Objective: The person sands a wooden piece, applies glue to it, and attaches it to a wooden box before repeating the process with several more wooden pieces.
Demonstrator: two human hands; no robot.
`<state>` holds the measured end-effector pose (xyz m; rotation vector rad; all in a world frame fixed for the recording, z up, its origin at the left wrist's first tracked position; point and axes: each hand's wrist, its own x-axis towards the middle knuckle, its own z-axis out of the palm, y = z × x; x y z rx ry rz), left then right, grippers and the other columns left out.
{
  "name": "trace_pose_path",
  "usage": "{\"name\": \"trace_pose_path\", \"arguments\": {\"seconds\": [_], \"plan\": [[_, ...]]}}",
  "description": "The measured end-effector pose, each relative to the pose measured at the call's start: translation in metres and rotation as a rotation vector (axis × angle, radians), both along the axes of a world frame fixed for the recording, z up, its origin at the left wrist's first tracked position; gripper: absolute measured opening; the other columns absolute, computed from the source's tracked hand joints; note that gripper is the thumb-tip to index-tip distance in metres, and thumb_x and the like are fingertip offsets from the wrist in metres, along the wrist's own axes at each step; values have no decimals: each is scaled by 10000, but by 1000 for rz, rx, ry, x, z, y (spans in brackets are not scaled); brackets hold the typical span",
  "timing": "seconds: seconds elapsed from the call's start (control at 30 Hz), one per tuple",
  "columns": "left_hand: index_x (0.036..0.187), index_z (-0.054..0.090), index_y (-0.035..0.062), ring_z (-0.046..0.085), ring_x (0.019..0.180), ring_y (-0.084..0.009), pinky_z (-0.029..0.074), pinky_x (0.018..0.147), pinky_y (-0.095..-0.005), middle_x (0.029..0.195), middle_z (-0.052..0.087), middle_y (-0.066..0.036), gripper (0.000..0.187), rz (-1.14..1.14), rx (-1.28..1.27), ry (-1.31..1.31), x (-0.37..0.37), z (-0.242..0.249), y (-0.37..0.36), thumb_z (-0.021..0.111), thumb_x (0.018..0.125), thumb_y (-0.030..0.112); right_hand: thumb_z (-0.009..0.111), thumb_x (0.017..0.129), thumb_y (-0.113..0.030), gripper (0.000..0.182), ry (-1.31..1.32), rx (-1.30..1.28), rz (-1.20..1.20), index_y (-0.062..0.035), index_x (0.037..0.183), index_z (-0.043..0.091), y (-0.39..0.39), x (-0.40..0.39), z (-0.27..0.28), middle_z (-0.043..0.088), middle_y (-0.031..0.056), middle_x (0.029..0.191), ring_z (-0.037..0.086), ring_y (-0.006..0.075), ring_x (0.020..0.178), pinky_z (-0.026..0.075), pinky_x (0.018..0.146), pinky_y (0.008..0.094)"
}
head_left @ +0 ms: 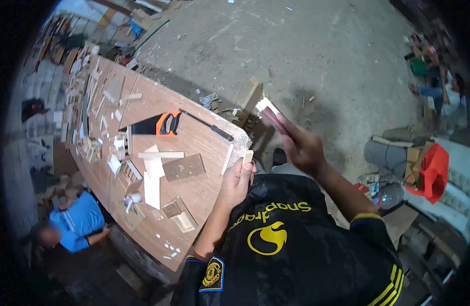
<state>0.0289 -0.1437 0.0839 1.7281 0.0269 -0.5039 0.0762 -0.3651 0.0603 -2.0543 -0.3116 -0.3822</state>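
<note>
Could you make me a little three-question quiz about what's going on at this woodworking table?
1. True or false: the handsaw on the workbench has an orange and black handle.
2. What does the left hand pinch at the bench edge? A) a small wood block B) a hammer C) a pencil
3. Fill in: the right hand is raised over the floor, holding a small pale wood ____.

Key: 1 true; 2 A; 3 piece.
</note>
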Motion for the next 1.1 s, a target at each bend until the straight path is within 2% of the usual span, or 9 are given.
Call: {"name": "trace_pose_path", "arguments": {"seconds": [0.13, 0.23, 0.37, 0.43, 0.57, 0.63, 0.8, 0.93, 1.1], "plan": [[988, 581, 5, 525, 714, -141, 436, 663, -293, 778, 560, -66, 279, -3, -4, -69, -11, -8, 15, 439, 1032, 241, 556, 945, -202, 399, 98, -363, 498, -111, 1333, 565, 8, -17, 63, 649, 173, 812, 641, 325, 647, 495, 582, 364], [1016, 587, -1, 544, 766, -173, 447, 700, -320, 835, 588, -87, 255, 14, 24, -252, -6, 6, 11, 479, 1014, 230, 559, 934, -246, 406, 270, -94, 132, -154, 1329, 580, 12, 8, 27, 614, 127, 742, 613, 277, 588, 474, 551, 353], [1044, 612, 0, 558, 749, -186, 456, 699, -322, 839, 613, -104, 255, -57, 180, -136, -9, 7, 29, 537, 988, 237, 582, 928, -233, 473, 10, -159, 595, -169, 1393, 520, 5, -11, 58, 674, 170, 859, 656, 314, 630, 508, 566, 378], [1035, 622, 3, 562, 730, -182, 458, 688, -322, 812, 614, -110, 242, -19, 86, -175, -8, 17, 23, 563, 976, 231, 601, 915, -233, 493, 13, -264, 564, -144, 1393, 518, 8, -5, 37, 675, 167, 862, 661, 307, 635, 504, 554, 362], [1058, 630, 11, 584, 752, -173, 467, 699, -322, 831, 636, -123, 231, 48, 62, -189, -6, 8, 24, 581, 965, 217, 641, 874, -234, 530, 51, 178, 327, -194, 1390, 527, 16, 2, 60, 661, 126, 810, 635, 284, 591, 485, 510, 375], [1068, 633, 12, 593, 760, -169, 474, 707, -318, 843, 646, -123, 231, 0, 89, -148, -8, 10, 26, 584, 962, 211, 555, 915, -123, 429, 92, -437, 639, -56, 1339, 545, 10, -5, 71, 682, 207, 995, 679, 305, 708, 518, 633, 370], [1049, 639, 9, 601, 691, -166, 478, 651, -318, 786, 655, -113, 215, 111, 96, -238, 8, 23, 18, 602, 945, 193, 548, 889, -70, 462, -22, 236, 391, -44, 1350, 532, 18, 12, 43, 686, 161, 920, 676, 318, 734, 518, 644, 371], [996, 622, 27, 529, 635, -122, 438, 625, -278, 712, 586, -41, 230, 42, 1, -174, 4, 24, 22, 522, 997, 234, 599, 899, -161, 466, 359, -282, 402, -57, 1349, 539, 15, 14, 49, 707, 163, 989, 712, 307, 776, 553, 656, 362], [919, 551, 31, 363, 559, -54, 353, 547, -222, 639, 395, 43, 462, 27, -353, 70, 0, 14, 25, 351, 1053, 425, 596, 900, -179, 490, -142, 135, 471, -176, 1385, 528, 24, 7, 56, 657, 159, 798, 643, 300, 613, 508, 565, 390]]}}
